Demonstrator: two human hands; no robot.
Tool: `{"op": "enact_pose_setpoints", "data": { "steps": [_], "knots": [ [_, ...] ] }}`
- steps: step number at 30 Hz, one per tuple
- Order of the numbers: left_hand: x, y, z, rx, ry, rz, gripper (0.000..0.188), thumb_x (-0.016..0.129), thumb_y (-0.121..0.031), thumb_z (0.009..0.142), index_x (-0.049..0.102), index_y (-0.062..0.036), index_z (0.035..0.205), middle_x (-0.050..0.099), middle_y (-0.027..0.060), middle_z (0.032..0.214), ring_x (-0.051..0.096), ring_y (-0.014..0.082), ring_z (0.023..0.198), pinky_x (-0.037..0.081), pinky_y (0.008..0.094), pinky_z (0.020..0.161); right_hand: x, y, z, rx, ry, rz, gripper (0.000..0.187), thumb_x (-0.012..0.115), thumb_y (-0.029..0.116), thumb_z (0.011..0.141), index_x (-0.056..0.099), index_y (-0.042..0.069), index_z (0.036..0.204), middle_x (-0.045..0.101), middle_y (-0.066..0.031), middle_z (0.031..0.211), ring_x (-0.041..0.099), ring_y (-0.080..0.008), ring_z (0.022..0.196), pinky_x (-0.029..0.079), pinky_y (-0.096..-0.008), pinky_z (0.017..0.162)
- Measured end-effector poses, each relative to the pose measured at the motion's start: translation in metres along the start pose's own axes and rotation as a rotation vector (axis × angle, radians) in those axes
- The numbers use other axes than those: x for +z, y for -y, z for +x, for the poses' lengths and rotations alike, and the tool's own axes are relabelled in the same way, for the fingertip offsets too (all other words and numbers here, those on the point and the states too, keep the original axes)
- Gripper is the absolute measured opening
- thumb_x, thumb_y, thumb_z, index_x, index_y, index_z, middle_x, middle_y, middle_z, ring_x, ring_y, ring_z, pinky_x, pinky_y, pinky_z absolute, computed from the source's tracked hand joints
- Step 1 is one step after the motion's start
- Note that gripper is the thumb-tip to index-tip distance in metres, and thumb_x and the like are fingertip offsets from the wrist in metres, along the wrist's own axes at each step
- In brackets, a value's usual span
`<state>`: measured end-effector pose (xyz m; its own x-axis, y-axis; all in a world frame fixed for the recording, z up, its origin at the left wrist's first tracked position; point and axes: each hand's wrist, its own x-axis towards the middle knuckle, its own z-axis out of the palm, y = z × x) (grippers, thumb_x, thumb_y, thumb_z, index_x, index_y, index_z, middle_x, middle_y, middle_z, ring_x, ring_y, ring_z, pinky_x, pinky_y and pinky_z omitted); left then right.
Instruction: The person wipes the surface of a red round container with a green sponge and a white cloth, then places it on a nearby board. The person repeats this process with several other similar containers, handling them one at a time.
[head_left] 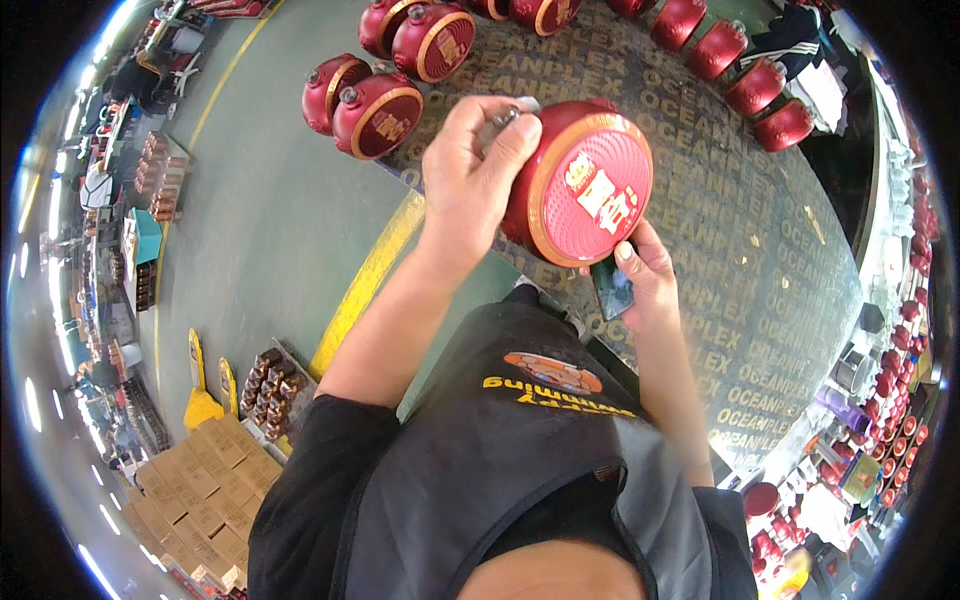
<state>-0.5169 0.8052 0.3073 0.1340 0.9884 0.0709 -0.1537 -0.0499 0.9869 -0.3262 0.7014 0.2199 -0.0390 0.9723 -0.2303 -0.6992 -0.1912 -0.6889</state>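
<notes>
A round, flat-sided red bottle [580,190] with a gold rim band and raised pale characters on its face is held tilted in front of me. My left hand [470,170] is closed around its neck end, where a clear stopper-like piece [505,118] shows between thumb and fingers. A small whitish bit [528,103] shows at those fingertips. At the lower right edge of the bottle, my right hand [652,275] grips with the thumb on the rim. Just under that edge, by the same fingers, is a dark glossy flat piece [612,288]; its kind is unclear.
More red bottles [377,117] stand on a dark printed mat [700,290] ahead, with a curved row [752,88] at the right. Left are a yellow pallet jack [203,405], stacked brown cartons [205,490] and a yellow floor line [370,280]. A crowded bench lines the right side.
</notes>
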Motion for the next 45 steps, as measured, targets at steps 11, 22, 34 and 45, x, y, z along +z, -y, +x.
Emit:
{"op": "enact_pose_setpoints", "data": {
  "steps": [11,22,34,45],
  "knots": [
    [0.005,-0.001,-0.010,0.155,0.022,0.214,0.022,0.068,-0.009,0.095,0.062,0.0005,0.114,0.068,0.0058,0.100,0.057,0.0068,0.084,0.048,0.0239,0.076,-0.011,-0.013,0.004,-0.004,-0.001,0.231,0.052,0.067,0.024,0.097,0.049,0.003,0.140,0.065,-0.0147,0.126,0.070,-0.0303,0.101,0.061,-0.0440,0.082],
    [-0.002,-0.016,-0.022,0.264,0.155,0.311,0.027,0.066,-0.010,0.097,0.059,0.0013,0.121,0.067,0.0121,0.120,0.060,0.0107,0.098,0.049,0.0272,0.088,-0.008,-0.012,0.015,0.011,0.059,0.281,0.053,0.069,0.035,0.094,0.055,0.003,0.134,0.067,-0.0140,0.120,0.068,-0.0281,0.099,0.058,-0.0425,0.078],
    [-0.041,0.000,-0.006,0.242,-0.005,0.477,0.022,0.069,-0.008,0.093,0.063,-0.0003,0.113,0.069,0.0058,0.097,0.055,0.0091,0.081,0.048,0.0256,0.078,-0.012,-0.015,0.026,0.086,-0.039,-0.012,0.048,0.058,0.032,0.103,0.055,0.001,0.139,0.064,-0.0106,0.128,0.060,-0.0170,0.107,0.059,-0.0340,0.078],
    [-0.074,0.083,0.144,0.595,-0.154,0.988,0.032,0.066,-0.033,0.095,0.061,-0.0079,0.114,0.072,0.0156,0.102,0.068,0.0379,0.095,0.052,0.0461,0.083,-0.045,-0.014,0.008,0.127,-0.133,-0.290,0.039,0.057,0.023,0.104,0.058,0.002,0.136,0.064,-0.0084,0.127,0.058,-0.0134,0.109,0.060,-0.0336,0.078]
  ]
}}
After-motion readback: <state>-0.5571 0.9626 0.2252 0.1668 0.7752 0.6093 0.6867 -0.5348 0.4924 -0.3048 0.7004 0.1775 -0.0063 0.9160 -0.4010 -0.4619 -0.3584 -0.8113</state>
